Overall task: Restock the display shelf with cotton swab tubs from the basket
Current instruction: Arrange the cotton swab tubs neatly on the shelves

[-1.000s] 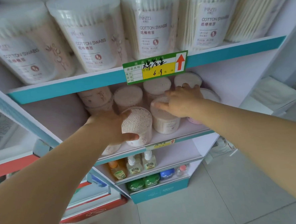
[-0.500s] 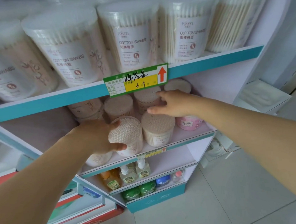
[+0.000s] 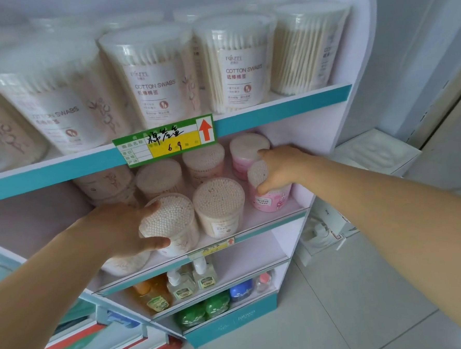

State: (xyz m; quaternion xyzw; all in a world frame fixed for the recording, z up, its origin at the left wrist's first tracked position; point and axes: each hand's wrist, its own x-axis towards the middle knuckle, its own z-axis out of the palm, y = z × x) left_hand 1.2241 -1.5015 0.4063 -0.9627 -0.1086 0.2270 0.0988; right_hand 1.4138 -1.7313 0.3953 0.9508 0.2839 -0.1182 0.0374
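Cotton swab tubs crowd the shelf under the price tag. Our left hand clasps a clear tub below-left of the tag, our right hand clamps a pink tub below-right, likely squaring the front row. Both stand near the shelf lip; slack is scarce.

Pale tiled floor, grey wall.

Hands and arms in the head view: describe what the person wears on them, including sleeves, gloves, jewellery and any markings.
Nothing is worn on either. The left hand and right hand are bare, with no gloves, and no rings show. The left forearm and right forearm are uncovered as far as the frame edge: no sleeve, watch, bracelet or marking is visible.
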